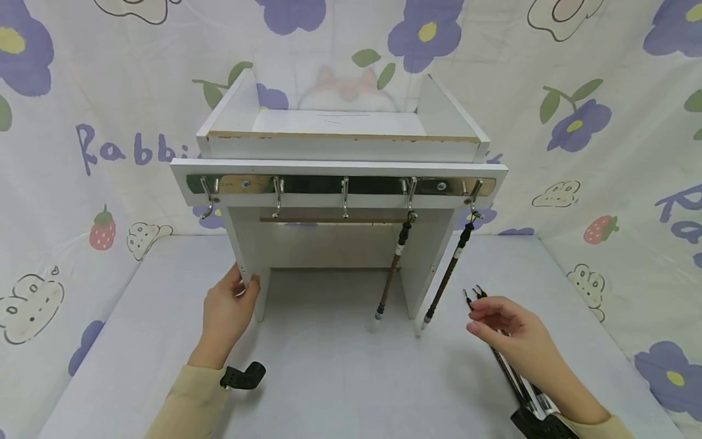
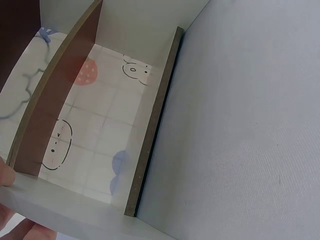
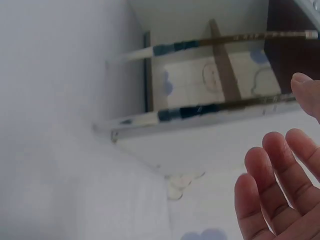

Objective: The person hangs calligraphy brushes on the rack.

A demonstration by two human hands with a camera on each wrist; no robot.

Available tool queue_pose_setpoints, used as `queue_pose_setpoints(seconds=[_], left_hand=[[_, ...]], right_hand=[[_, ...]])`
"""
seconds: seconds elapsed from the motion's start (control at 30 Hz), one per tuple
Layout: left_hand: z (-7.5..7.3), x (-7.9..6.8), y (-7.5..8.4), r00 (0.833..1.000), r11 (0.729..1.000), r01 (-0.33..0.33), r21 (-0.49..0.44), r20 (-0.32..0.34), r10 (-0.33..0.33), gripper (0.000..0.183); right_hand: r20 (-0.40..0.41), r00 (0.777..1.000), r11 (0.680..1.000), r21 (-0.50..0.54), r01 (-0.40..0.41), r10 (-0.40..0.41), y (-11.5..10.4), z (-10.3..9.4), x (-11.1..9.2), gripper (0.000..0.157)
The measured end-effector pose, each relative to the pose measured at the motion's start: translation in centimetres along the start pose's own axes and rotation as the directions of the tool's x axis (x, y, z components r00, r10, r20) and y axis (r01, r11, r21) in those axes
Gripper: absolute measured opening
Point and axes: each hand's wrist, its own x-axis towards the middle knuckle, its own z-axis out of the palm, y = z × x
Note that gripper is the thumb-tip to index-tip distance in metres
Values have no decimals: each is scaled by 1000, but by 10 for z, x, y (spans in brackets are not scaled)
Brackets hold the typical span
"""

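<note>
A white wooden shelf rack [image 1: 340, 167] stands on the table, with a metal hook rail [image 1: 312, 184] across its front. My left hand [image 1: 227, 308] grips the shelf's left side panel, thumb on one face and fingers on the other. Two calligraphy brushes hang tips down: a brown one [image 1: 392, 271] from the fourth hook and a darker one [image 1: 446, 277] from the rightmost. To their right, my right hand [image 1: 507, 329] hovers over several dark brushes [image 1: 507, 369], partly hidden by the hand and forearm. In the right wrist view its fingers [image 3: 272, 175] are spread, holding nothing.
The other hooks, such as the middle one [image 1: 345, 198], carry nothing. A pale cloth [image 1: 334, 366] covers the table. Behind it hangs a printed curtain [image 1: 576, 201] with flowers and rabbits. Each wrist wears a black camera mount [image 1: 244, 375].
</note>
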Motion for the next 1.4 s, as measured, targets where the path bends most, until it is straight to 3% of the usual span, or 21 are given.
queue_pose_setpoints(seconds=[0.23, 0.43, 0.67, 0.93, 1.1, 1.4], left_hand=[[-1, 0, -1, 1000, 1000, -1, 1, -8, 1, 38], [-2, 1, -1, 1000, 1000, -1, 8, -7, 1, 37], [-3, 1, 0, 1000, 1000, -6, 6, -6, 6, 38], [-2, 0, 1, 1000, 1000, 1, 6, 0, -1, 38], [-2, 0, 2, 1000, 1000, -2, 10, 2, 2, 38], [0, -1, -2, 1000, 1000, 3, 8, 8, -3, 37]], right_hand=[[-52, 992, 993, 18, -113, 114, 35, -7, 0, 28], [-90, 961, 965, 1, -262, 261, 72, -13, 2, 38], [-89, 944, 945, -51, -324, 319, 98, -19, 0, 46], [-63, 906, 907, 73, -415, 419, 116, -25, -5, 56], [-43, 865, 864, 94, -495, 500, 123, -29, -6, 66], [46, 752, 745, 106, -659, 658, 141, -32, -8, 81]])
